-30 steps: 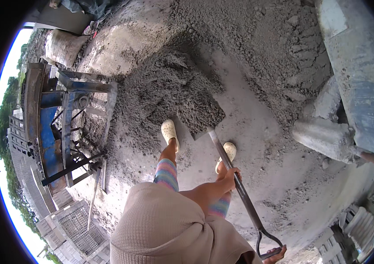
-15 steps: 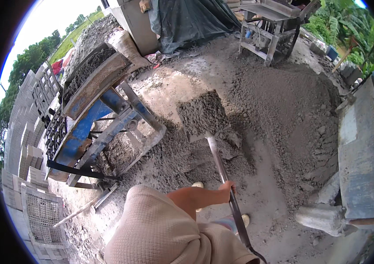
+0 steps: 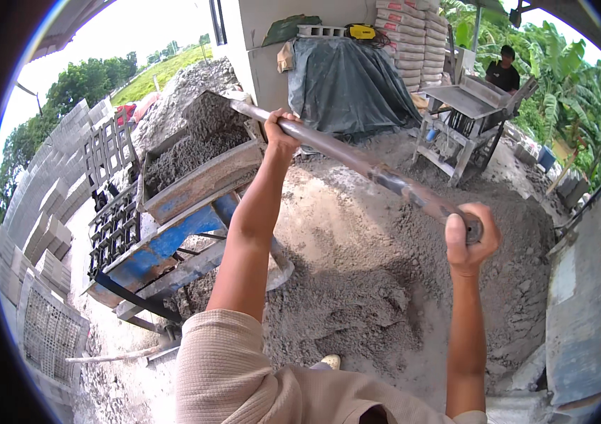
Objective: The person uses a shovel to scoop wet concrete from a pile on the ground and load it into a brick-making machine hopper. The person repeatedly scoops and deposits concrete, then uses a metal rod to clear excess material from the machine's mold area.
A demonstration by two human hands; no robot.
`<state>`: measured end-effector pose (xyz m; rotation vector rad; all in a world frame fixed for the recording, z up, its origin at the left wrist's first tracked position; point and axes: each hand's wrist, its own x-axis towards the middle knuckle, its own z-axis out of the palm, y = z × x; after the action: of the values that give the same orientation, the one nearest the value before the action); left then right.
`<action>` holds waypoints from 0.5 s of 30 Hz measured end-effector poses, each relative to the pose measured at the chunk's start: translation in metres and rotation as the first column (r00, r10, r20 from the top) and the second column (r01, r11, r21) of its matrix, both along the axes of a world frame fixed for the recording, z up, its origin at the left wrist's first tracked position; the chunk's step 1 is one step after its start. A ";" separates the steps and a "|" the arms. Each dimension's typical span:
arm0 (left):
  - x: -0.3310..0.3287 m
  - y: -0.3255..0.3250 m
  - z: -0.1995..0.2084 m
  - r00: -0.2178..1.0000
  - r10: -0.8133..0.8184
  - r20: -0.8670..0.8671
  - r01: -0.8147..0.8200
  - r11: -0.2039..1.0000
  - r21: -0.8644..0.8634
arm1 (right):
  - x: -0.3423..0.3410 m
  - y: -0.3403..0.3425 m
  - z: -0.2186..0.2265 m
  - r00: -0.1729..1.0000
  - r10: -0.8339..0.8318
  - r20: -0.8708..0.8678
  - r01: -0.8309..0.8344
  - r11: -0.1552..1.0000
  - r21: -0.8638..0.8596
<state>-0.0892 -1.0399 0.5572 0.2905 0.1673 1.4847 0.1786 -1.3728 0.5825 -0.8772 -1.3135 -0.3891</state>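
Observation:
Both of my hands are wrapped round the long pipe handle of a shovel (image 3: 343,150), raised in front of me. My left hand (image 3: 281,131) grips it close to the blade, and my right hand (image 3: 473,239) holds its near end. A load of damp grey concrete mix (image 3: 210,114) covers the blade, which is over the rusty, blue-painted feed box (image 3: 205,173) of a block-making machine at the left. More mix lies inside that box. Below the shovel, a mound of grey mix (image 3: 346,307) spreads over the ground.
Stacked grey blocks (image 3: 50,240) and black metal moulds (image 3: 113,237) stand at the left. A dark tarpaulin (image 3: 350,85), cement bags (image 3: 410,46) and a metal work stand (image 3: 456,134) are at the back. A person (image 3: 503,71) is beyond the stand. Sheet metal (image 3: 583,304) leans at the right.
The loaded shovel has risen from low over the ground and swung left to the feed box. Both arms are now stretched out, and my view has tilted up.

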 end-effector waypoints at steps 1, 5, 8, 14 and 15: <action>-0.035 0.005 -0.006 0.999 -0.007 0.037 0.002 0.991 0.135 | -0.024 0.020 0.011 0.975 0.056 0.214 -0.082 0.990 0.113; -0.145 -0.009 -0.055 0.997 -0.042 0.062 0.038 0.997 0.064 | -0.128 0.051 -0.031 0.700 0.252 0.668 -0.320 0.947 -0.022; -0.163 -0.031 -0.081 0.992 0.024 -0.125 -0.030 0.998 -0.051 | -0.151 0.035 -0.082 0.704 0.352 0.617 -0.412 0.910 -0.049; -0.066 -0.112 -0.055 0.983 -0.148 -0.108 0.145 0.989 -0.035 | -0.052 -0.033 -0.096 0.912 0.181 0.369 -0.198 0.980 0.007; -0.042 -0.131 -0.050 0.970 -0.187 -0.156 0.195 0.980 0.037 | -0.028 -0.048 -0.097 0.957 0.129 0.261 -0.139 0.990 0.020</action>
<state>-0.1315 -1.1713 0.5072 0.4506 0.2167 1.2769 0.1504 -1.4210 0.4852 -0.7167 -1.5930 -0.4313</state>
